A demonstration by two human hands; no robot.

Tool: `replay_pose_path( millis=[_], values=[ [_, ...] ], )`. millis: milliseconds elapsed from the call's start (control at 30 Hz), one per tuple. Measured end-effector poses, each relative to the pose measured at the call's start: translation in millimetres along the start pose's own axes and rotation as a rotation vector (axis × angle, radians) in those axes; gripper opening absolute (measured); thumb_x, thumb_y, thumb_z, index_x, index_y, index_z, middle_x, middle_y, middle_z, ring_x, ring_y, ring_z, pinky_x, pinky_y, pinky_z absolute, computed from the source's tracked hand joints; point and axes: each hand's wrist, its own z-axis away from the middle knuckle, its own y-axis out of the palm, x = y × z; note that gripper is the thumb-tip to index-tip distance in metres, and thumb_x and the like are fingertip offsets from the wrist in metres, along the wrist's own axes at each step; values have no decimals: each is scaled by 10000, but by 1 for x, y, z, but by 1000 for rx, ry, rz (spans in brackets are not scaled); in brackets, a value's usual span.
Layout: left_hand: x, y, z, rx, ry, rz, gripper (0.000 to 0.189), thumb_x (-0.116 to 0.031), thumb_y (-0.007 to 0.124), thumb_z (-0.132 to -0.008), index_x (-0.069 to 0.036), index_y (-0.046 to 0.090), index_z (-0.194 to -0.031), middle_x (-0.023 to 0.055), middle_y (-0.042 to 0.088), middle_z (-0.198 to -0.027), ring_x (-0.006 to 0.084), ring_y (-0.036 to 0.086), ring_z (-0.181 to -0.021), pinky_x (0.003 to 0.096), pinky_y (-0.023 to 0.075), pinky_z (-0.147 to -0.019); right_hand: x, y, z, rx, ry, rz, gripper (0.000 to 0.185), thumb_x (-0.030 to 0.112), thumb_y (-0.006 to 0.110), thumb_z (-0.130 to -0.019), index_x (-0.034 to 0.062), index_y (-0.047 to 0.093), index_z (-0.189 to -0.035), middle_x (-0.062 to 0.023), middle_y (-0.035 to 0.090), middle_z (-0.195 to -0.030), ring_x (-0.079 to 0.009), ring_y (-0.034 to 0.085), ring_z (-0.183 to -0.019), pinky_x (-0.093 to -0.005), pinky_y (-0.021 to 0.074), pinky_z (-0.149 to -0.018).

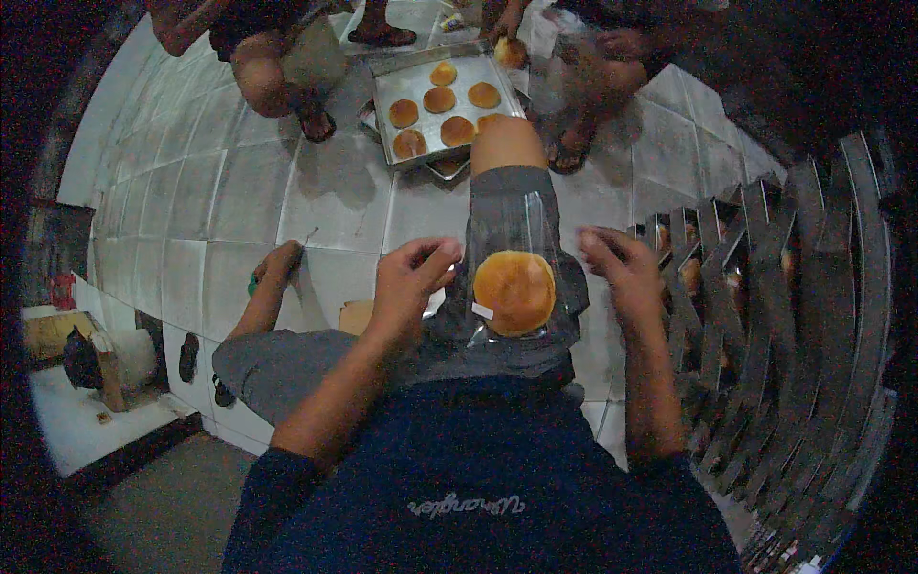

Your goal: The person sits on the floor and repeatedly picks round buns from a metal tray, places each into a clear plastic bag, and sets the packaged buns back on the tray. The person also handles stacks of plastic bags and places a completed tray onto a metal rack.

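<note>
A round golden-brown bun (514, 293) in a clear plastic bag (534, 222) rests on my thigh, between my hands. A small white label (483, 311) shows at the bag's lower left. Just left of the bag is my left hand (417, 276), its fingers curled together. Something white (433, 304) shows beside that palm; whether the hand grips it is unclear. To the right of the bag, my right hand (622, 262) is raised and blurred, thumb and forefinger slightly apart, with nothing visible between them.
Beyond my knee, a metal baking tray (382, 136) with several buns (439, 100) overlies another tray (450, 169). Another person's hand (508, 25) touches a bun (510, 53). Other people's legs (265, 86) flank the tray. Stacked metal trays (760, 273) stand close on my right.
</note>
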Motion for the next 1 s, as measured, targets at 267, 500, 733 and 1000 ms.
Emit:
replay_pose_path(
  millis=[267,500,733,1000],
  values=[
    [-32,12,6,174,40,-127,211,-192,753,-963,18,726,-966,31,710,-842,75,618,-755,240,500,-694,10,24,-10,135,-110,-26,309,308,783,-913,-1,781,-922,-56,734,-793,-122,651,-736,-317,525,-687],
    [-48,5,9,33,117,-99,190,-186,778,-933,-4,725,-948,19,696,-836,80,607,-765,257,495,-739,34,31,-4,-35,211,-596,159,169,785,-875,33,706,-852,3,641,-760,-95,530,-617,-250,393,-571],
    [-70,-10,12,93,278,-134,174,-189,791,-908,-25,737,-888,19,708,-832,80,617,-787,253,482,-735,57,19,18,-76,50,-518,141,135,789,-849,47,692,-796,12,605,-726,-79,489,-611,-270,380,-581],
    [32,-22,31,276,136,-491,238,-234,780,-904,-1,735,-921,71,732,-864,146,653,-808,321,506,-742,-61,28,53,-43,190,-154,150,100,785,-864,-4,763,-970,-76,763,-892,-141,692,-858,-307,537,-792]
  ],
)
